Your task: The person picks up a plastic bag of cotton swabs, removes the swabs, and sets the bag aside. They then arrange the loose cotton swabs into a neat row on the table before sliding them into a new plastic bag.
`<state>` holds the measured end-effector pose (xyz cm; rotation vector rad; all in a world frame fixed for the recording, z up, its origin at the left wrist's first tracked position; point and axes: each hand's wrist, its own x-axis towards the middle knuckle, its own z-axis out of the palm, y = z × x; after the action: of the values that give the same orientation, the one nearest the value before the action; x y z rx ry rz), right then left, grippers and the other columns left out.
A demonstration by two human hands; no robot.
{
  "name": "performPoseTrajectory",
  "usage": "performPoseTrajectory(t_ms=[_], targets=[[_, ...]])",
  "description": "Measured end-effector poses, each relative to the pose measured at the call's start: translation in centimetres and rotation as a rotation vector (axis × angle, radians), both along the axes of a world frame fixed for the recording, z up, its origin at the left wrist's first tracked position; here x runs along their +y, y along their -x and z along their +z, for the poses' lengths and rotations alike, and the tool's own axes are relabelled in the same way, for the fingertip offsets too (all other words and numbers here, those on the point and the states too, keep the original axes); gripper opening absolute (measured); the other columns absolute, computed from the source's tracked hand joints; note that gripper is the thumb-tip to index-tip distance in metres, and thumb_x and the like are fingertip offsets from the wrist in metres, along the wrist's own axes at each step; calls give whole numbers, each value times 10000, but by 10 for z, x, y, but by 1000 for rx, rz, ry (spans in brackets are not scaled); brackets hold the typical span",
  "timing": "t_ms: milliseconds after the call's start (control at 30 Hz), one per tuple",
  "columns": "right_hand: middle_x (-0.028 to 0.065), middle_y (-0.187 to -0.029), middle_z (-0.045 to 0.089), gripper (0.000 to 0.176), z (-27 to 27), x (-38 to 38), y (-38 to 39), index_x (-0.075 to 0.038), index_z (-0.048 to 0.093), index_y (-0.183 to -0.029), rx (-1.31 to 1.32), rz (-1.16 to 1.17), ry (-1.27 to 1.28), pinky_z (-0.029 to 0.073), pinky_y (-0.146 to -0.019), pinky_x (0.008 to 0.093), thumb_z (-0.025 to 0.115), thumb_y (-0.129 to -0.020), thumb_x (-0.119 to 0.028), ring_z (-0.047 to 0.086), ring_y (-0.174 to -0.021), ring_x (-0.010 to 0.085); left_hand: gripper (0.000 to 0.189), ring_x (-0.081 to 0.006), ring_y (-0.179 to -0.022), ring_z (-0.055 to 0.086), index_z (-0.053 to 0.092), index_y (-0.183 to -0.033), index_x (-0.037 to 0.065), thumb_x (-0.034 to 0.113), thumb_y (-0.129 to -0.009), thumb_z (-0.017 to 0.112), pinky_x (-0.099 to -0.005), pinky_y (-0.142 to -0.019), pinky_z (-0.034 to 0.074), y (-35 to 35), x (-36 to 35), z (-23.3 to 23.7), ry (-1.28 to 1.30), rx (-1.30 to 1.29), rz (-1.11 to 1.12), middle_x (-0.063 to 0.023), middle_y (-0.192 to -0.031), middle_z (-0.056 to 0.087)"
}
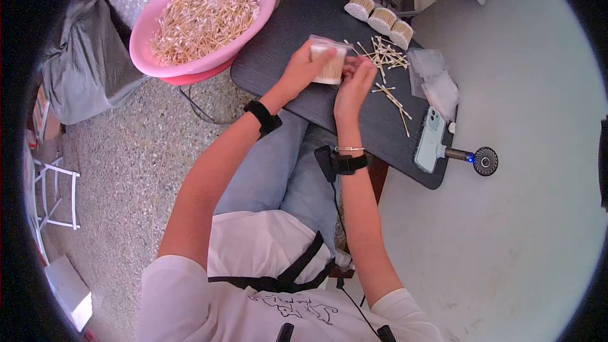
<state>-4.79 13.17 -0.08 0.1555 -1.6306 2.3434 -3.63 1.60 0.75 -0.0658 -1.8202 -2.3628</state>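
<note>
A clear bag packed with cotton swabs point(328, 71) is held up over the near part of the dark worktop point(294, 16), its swabs standing roughly upright and its flap at the top, slightly blurred. The left hand point(308, 66) keeps it in its grip, thumb across the front, at the pack's nine o'clock side. The right hand point(356, 82) is at three to four o'clock, its fingers bent close by the bag's edge; whether its grip pinches the plastic, I cannot tell.

At three o'clock from the pack, just beyond the right hand's fingers, lies a loose heap of swabs point(387, 56), with a few stray swabs point(399, 107) at four o'clock. Three filled packs point(382, 20) sit in a touching row at two o'clock, along the worktop's far side. Flat clear bags point(437, 82) lie overlapping at three o'clock, by the worktop's edge. Further round, at four o'clock, are a phone point(429, 142) and a small fan point(486, 161), whose head reaches past the edge.

At ten o'clock, beside the worktop, a pink basin point(144, 41) holds a great many loose swabs. A grey plastic sack point(88, 76) stands at nine o'clock, beyond the basin.
</note>
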Motion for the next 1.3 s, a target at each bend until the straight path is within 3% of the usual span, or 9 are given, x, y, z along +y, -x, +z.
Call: performPoseTrajectory(t_ms=[133,333,633,767,867,1000,1033,1167,1300], targets=[[76,-922,540,308,-3,0,1,-29,453,-1099,27,2,-50,432,-737,277,348,-1033,-310,501,-776,129,406,-169,-802,670,547,-1137,19,381,-951,542,-310,-702,554,4,-13,2,-90,-142,-114,-95,-956,651],[66,-866,547,273,-6,0,2,-30,447,-1096,42,23,-21,436,-718,270,363,-1030,-281,501,-743,117,400,-216,-886,664,557,-1164,36,377,-957,519,-395,-788,556,-18,-65,62,-413,-477,-538,-85,-996,654],[53,-841,565,170,3,0,-4,-37,435,-1106,32,47,-89,437,-703,250,436,-1002,-171,507,-736,104,419,-240,-1065,595,428,-1236,52,94,-875,636,-404,-878,562,36,-81,131,91,-190,-276,-107,-1149,564],[48,-824,567,173,3,-2,-4,-38,427,-1120,37,64,-51,433,-689,240,462,-989,-146,511,-735,101,564,-255,-1070,583,363,-1293,91,117,-834,688,-436,-858,552,92,-72,117,185,-175,-257,-120,-1209,530],[53,-827,575,192,4,-1,-5,-35,424,-1131,33,93,-49,436,-716,249,467,-992,-159,519,-751,106,582,-213,-1041,592,358,-1351,70,186,-873,669,-406,-828,540,107,-40,112,568,-253,210,-97,-1203,553],[42,-769,559,181,4,-3,-6,-43,421,-1125,17,106,1,423,-661,235,481,-983,-138,508,-709,96,718,-317,-1103,561,246,-1435,135,155,-845,654,-456,-729,567,170,-39,75,549,-15,182,-144,-1360,434],[41,-765,558,179,5,-3,-6,-44,422,-1125,17,111,-6,422,-658,234,480,-984,-138,507,-708,94,578,-425,-995,610,324,-1329,132,201,-843,629,-567,-853,484,162,-42,85,488,-58,89,-198,-1272,540],[35,-748,553,170,1,-4,-5,-48,421,-1122,26,123,-23,414,-644,226,475,-986,-133,502,-698,86,429,-458,-983,579,444,-1261,84,153,-858,572,-456,-849,470,218,-52,43,931,298,208,-258,-1079,600],[26,-731,544,150,6,-4,-9,-46,425,-1103,1,164,-68,403,-613,211,482,-982,-113,494,-669,77,387,-434,-1139,484,495,-1265,47,109,-885,525,-490,-960,398,238,-52,26,1076,195,287,-254,-1204,555]])
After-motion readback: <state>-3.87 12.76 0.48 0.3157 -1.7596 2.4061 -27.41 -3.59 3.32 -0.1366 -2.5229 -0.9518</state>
